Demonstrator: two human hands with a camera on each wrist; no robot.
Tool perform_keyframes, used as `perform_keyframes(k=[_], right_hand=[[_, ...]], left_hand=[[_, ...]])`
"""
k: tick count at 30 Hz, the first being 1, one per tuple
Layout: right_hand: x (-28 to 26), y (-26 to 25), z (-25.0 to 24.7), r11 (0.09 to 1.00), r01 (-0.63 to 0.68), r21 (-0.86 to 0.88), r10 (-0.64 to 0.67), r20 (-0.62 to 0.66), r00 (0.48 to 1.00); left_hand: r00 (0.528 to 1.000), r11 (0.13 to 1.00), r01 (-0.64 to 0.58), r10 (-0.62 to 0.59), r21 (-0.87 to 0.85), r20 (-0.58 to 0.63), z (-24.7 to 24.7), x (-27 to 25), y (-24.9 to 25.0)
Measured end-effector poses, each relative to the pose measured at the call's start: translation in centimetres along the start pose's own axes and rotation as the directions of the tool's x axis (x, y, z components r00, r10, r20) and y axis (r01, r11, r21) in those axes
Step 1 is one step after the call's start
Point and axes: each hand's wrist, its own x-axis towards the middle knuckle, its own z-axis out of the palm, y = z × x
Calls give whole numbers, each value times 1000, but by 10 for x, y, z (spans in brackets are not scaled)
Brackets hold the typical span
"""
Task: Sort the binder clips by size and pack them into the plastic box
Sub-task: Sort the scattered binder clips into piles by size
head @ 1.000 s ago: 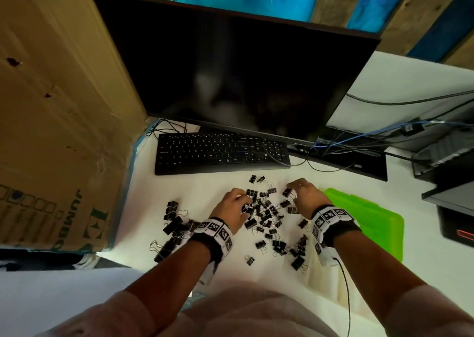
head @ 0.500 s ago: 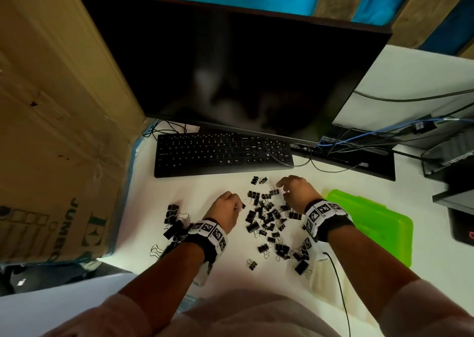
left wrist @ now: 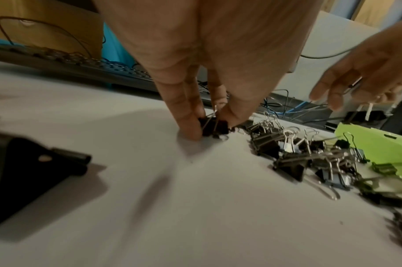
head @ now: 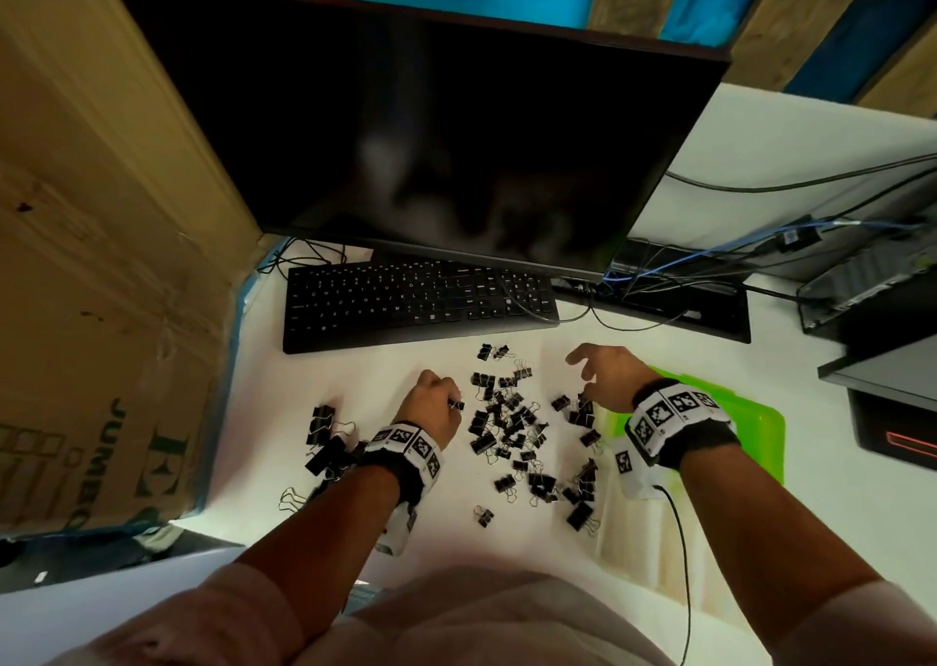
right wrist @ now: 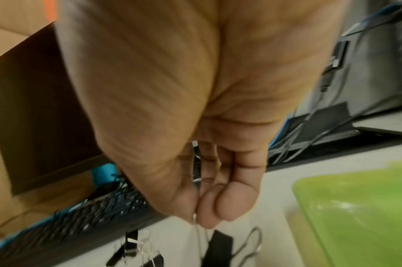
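A white desk [head: 355,371] is seen from above, its far part taken up by a dark monitor [head: 431,132], with a large cardboard box [head: 101,259] standing along the left edge. A black keyboard [head: 416,302] is laid just in front of the monitor. At the right, near the right wrist, a green plastic box [head: 750,437] is set flat on the desk with its lid shut.

Between the two forearms a loose scatter of small black binder clips [head: 517,432] is spread over the desk, and a separate cluster of larger binder clips [head: 329,442] is gathered to the left of the left wrist, apart from the scatter.

The left hand [head: 431,406] is lowered to the desk at the left border of the scatter, and one small binder clip [left wrist: 212,126] is pinched there between thumb and fingertips [left wrist: 190,126], against the desk surface. The right hand [head: 608,376] is held above the right side of the scatter; thin wire clip handles [right wrist: 198,233] are nipped between its thumb and curled fingers, with a black clip body [right wrist: 218,249] hanging blurred below.
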Motion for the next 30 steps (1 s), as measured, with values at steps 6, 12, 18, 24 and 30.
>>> perform_keyframes(k=[6, 12, 18, 24, 30], right_hand=[[-13, 10, 16, 996, -70, -58, 76, 98, 992], [-9, -3, 39, 985, -112, -133, 116, 26, 993], [-10, 4, 40, 988, -105, -109, 106, 4, 994], [-26, 5, 12, 983, -68, 173, 93, -141, 986], [-32, 2, 7, 957, -33, 290, 103, -231, 967]], left_hand=[[996, 994, -45, 37, 96, 84, -8, 10, 10], [983, 973, -103, 68, 205, 169, -15, 17, 28], [964, 975, -143, 99, 170, 245, -12, 18, 30], [971, 969, -142, 97, 203, 219, -10, 27, 34], [975, 964, -188, 161, 186, 151, -16, 26, 36]])
